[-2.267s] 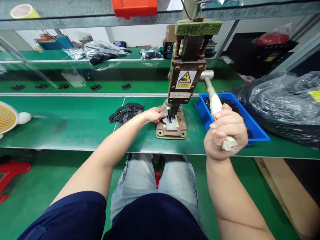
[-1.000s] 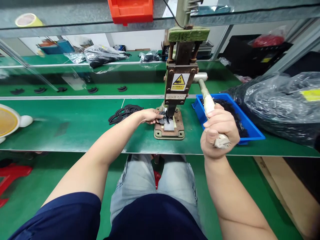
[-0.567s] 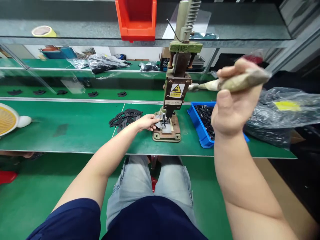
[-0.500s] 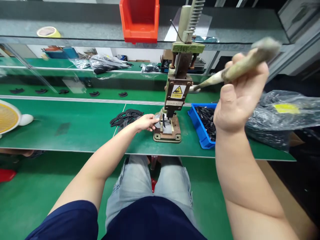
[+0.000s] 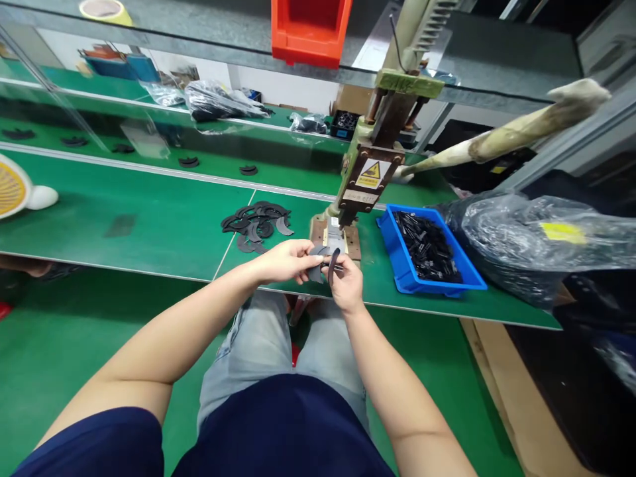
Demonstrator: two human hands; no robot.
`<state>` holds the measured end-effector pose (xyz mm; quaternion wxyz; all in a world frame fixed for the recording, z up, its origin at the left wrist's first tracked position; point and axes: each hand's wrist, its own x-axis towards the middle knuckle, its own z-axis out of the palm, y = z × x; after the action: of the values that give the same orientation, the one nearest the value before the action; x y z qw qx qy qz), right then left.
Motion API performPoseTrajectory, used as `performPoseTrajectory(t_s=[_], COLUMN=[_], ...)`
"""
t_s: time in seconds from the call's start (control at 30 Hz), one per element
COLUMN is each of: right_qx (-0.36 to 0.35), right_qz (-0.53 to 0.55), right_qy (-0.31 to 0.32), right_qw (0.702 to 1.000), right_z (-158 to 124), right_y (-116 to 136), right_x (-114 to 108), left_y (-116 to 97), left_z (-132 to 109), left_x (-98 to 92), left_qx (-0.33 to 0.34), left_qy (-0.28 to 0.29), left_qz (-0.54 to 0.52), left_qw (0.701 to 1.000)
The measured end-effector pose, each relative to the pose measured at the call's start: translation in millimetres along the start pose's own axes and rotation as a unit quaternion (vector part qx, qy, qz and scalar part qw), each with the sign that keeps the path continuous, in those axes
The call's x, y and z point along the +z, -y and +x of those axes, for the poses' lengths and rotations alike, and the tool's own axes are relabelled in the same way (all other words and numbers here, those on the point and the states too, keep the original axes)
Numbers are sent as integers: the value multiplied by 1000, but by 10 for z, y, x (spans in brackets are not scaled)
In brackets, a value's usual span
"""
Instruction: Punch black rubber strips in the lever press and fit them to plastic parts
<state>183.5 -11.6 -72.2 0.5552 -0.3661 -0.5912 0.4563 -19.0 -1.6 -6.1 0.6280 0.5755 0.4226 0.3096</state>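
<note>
Hands first: we see two of them, and they meet at the near edge of the green table [image 5: 149, 225], right in front of the press. Our left hand [image 5: 281, 260] and our right hand [image 5: 346, 283] both pinch the same flat black piece [image 5: 318, 270]. The piece sits between the fingertips of the two hands, with the left fingers closed on its left side and the right fingers closed on its right side. A thin dark curved strip [image 5: 332, 263] stands up from it, just by the right thumb. We cannot tell if the strip is part of the piece.

We count one hand press [image 5: 370, 165], green and brown, with one yellow warning sticker [image 5: 370, 173] on its front. Its one long handle [image 5: 517, 129] sticks up and out to the right, and no hand is on it.

To the left of the press lies one pile of black curved pieces [image 5: 256, 222], touching each other and too mixed up to count. To the right is one blue tray [image 5: 405, 278] full of small black parts. Next to the tray is one big plastic bag [image 5: 541, 238] of dark parts.

On the belt behind, we can count about five single black pieces in a row; one of them [image 5: 248, 170] lies near the press. Up on the shelf sits one red bin [image 5: 309, 30] and one roll of yellow tape [image 5: 105, 9]. At the far left, one small fan [image 5: 14, 189] shows only in part.
</note>
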Motion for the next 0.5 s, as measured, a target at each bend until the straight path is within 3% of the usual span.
performPoseTrajectory(t_s=[0.2,0.5], right_qx=[-18,-64], right_qz=[-27,-95], right_qy=[-31,-59], right_qw=[999,992], right_z=[-61,-54], right_y=[-3,-112], right_x=[31,43], left_y=[54,-234], left_z=[55,298], left_x=[-6,-140], left_qx=[49,-28], left_qy=[10,117], left_qz=[-13,-4], left_qw=[999,993])
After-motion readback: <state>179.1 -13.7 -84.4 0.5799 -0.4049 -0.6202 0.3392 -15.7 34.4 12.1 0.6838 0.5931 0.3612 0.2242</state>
